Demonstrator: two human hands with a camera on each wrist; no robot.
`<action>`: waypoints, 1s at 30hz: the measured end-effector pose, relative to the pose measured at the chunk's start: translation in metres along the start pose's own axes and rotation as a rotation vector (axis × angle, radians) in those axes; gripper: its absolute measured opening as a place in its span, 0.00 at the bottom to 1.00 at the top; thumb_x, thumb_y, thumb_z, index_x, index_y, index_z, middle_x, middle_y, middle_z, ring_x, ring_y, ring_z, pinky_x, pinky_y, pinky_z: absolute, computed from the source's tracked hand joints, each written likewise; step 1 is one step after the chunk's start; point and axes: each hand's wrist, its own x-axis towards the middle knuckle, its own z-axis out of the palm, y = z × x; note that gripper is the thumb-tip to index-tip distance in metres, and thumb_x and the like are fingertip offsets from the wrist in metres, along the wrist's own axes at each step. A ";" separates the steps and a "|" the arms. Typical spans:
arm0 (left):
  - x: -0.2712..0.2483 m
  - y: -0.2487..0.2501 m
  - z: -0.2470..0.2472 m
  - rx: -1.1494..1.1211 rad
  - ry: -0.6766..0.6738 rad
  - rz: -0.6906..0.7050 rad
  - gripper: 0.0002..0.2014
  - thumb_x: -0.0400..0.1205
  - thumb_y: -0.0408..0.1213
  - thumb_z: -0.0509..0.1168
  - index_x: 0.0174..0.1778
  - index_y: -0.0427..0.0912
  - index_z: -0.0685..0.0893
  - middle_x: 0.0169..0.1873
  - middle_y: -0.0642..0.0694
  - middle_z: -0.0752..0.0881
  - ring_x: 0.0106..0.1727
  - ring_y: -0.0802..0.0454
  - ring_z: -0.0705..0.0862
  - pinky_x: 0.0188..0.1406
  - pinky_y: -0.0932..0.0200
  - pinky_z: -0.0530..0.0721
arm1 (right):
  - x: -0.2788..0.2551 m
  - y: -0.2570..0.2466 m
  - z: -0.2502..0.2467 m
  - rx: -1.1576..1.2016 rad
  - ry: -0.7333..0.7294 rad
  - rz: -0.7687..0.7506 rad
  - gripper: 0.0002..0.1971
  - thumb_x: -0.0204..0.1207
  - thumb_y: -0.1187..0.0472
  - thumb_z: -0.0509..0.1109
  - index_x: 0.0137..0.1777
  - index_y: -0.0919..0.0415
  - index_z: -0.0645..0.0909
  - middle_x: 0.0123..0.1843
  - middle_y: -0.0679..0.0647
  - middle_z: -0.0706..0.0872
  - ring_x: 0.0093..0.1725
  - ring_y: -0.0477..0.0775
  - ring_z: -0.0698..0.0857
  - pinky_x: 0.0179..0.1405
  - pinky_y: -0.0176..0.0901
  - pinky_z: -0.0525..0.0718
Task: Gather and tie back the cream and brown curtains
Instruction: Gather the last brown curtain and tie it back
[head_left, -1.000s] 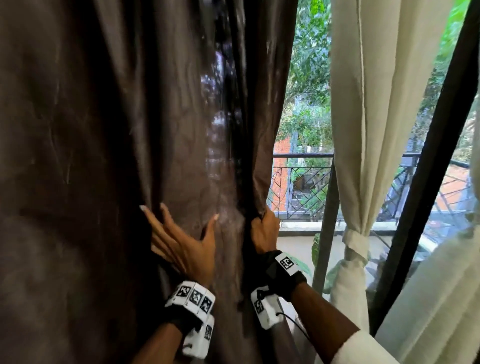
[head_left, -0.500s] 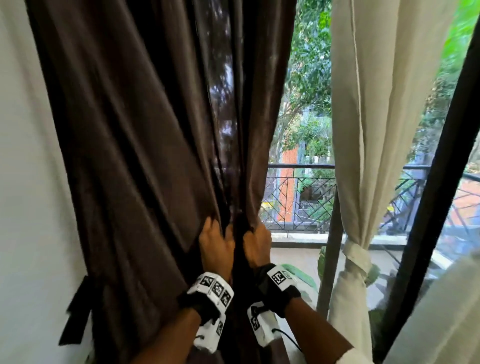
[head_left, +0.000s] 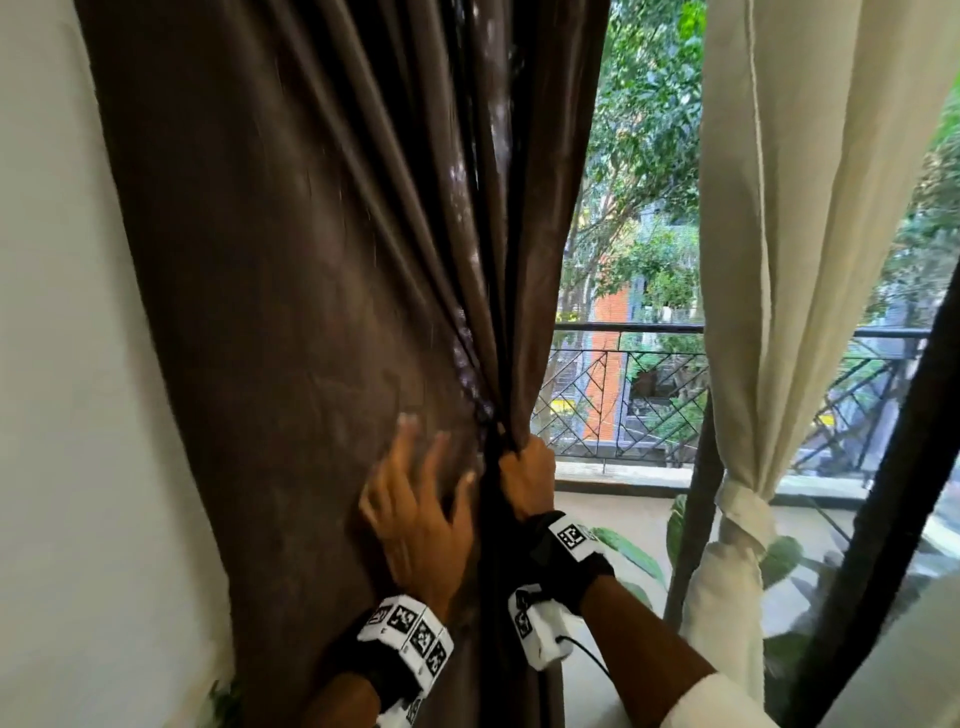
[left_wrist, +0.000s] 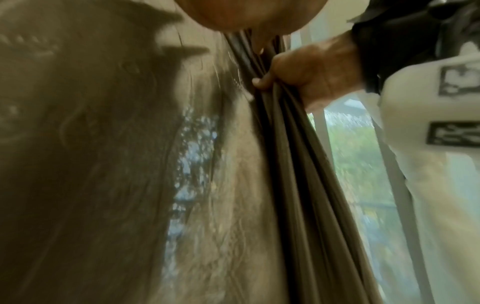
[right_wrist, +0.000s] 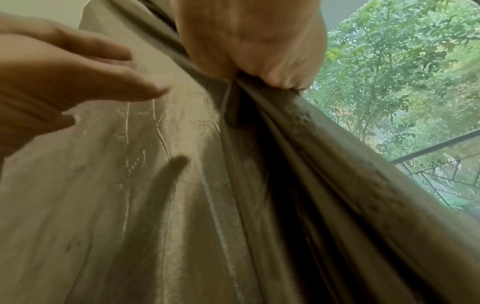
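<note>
The brown curtain (head_left: 322, 291) hangs at the left of the head view, its right part bunched into folds. My right hand (head_left: 527, 475) grips those gathered folds in a fist at waist height; the same fist shows in the right wrist view (right_wrist: 249, 43) and in the left wrist view (left_wrist: 311, 72). Just left of it, my left hand (head_left: 421, 499) is open with fingers spread over the loose brown cloth, and it appears again in the right wrist view (right_wrist: 78, 82). The cream curtain (head_left: 800, 218) hangs at the right, tied with a knot (head_left: 743, 506) low down.
A pale wall (head_left: 57, 415) borders the brown curtain on the left. A dark window frame post (head_left: 696, 499) stands between the curtains, another (head_left: 893, 493) slants at the right. A balcony railing (head_left: 628, 395), trees and a plant's green leaves (head_left: 628, 551) lie beyond.
My left hand has let go of the folds it held beside my right fist and spread its fingers over the cloth to the left. My right fist has kept its grip.
</note>
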 end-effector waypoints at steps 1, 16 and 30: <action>0.006 0.000 -0.005 0.028 0.131 -0.137 0.31 0.76 0.57 0.67 0.74 0.48 0.74 0.81 0.44 0.63 0.78 0.44 0.68 0.73 0.44 0.67 | 0.001 0.000 0.000 0.004 -0.003 0.006 0.11 0.66 0.59 0.60 0.35 0.68 0.77 0.35 0.71 0.82 0.35 0.67 0.80 0.32 0.51 0.69; 0.086 -0.031 0.029 -0.304 -0.273 -0.639 0.21 0.74 0.48 0.73 0.51 0.33 0.86 0.48 0.33 0.89 0.54 0.35 0.86 0.57 0.50 0.80 | -0.007 -0.005 0.004 0.116 -0.075 0.060 0.17 0.79 0.50 0.65 0.38 0.65 0.79 0.34 0.60 0.83 0.33 0.58 0.81 0.31 0.44 0.73; 0.062 -0.004 0.005 -0.222 -0.317 -0.260 0.09 0.79 0.31 0.66 0.50 0.30 0.87 0.50 0.32 0.85 0.51 0.35 0.85 0.55 0.49 0.78 | -0.019 -0.038 0.029 0.048 -0.011 0.023 0.16 0.70 0.63 0.60 0.53 0.69 0.81 0.46 0.70 0.87 0.46 0.70 0.84 0.39 0.48 0.75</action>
